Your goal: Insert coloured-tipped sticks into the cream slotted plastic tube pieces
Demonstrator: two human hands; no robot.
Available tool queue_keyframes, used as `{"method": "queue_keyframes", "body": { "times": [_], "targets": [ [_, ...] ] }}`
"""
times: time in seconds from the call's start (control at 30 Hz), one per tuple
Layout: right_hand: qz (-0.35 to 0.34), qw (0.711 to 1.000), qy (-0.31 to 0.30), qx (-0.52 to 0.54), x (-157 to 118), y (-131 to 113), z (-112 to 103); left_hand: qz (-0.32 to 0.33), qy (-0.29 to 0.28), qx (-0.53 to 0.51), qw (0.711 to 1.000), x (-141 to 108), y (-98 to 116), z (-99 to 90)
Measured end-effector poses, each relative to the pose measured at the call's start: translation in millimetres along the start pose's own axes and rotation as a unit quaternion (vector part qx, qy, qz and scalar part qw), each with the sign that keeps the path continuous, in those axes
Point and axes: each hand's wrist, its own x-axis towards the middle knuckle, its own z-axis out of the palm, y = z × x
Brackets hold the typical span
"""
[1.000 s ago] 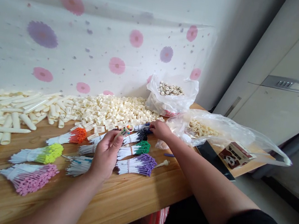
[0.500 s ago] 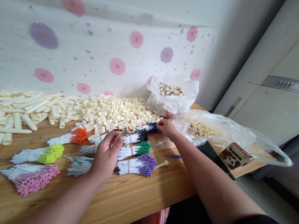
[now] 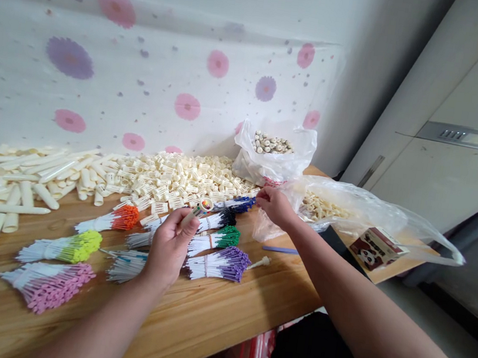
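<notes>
My left hand (image 3: 168,246) is wrapped round a white multicolour pen barrel (image 3: 193,214), its end with coloured tips facing up. My right hand (image 3: 276,206) has its fingers pinched together beside the blue-tipped pen refills (image 3: 242,204); whatever is between the fingertips is hidden. Close to my left hand lie banded bundles of refills: black-tipped (image 3: 228,218), green-tipped (image 3: 228,237) and purple-tipped (image 3: 233,263). Farther left are orange-tipped (image 3: 125,217), yellow-tipped (image 3: 85,247) and pink-tipped (image 3: 59,287) bundles. Light blue refills (image 3: 128,265) are partly behind my left hand.
Cream pen tubes (image 3: 1,193) and slotted cream pieces (image 3: 176,179) are heaped along the wall. A white bag (image 3: 250,166) of small round parts stands behind. To the right are a clear bag (image 3: 373,201), a panda box (image 3: 375,248) and a purple strip (image 3: 279,249).
My right hand has drawn slightly right, away from the blue-tipped refills. The pen barrel in my left hand has shifted a little left and tilted.
</notes>
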Motion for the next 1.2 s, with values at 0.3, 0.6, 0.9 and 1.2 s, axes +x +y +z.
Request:
{"method": "queue_keyframes", "body": {
  "times": [0.3, 0.6, 0.9, 1.2],
  "targets": [
    [-0.263, 0.959, -0.108, 0.004, -82, -76, -13, -0.075, -0.185, 0.044, 0.979, -19, 24, 11.7],
    [-0.227, 0.966, -0.035, 0.114, -91, -69, -3, -0.069, -0.180, -0.018, 0.981, -19, 26, 14.4],
    [-0.251, 0.948, -0.019, 0.196, -88, -69, 6, -0.101, -0.227, -0.075, 0.966, -23, 23, 10.7],
    [-0.293, 0.938, 0.048, 0.177, -107, -97, -24, 0.008, -0.183, 0.019, 0.983, -15, 19, 4.8]
  ]
}}
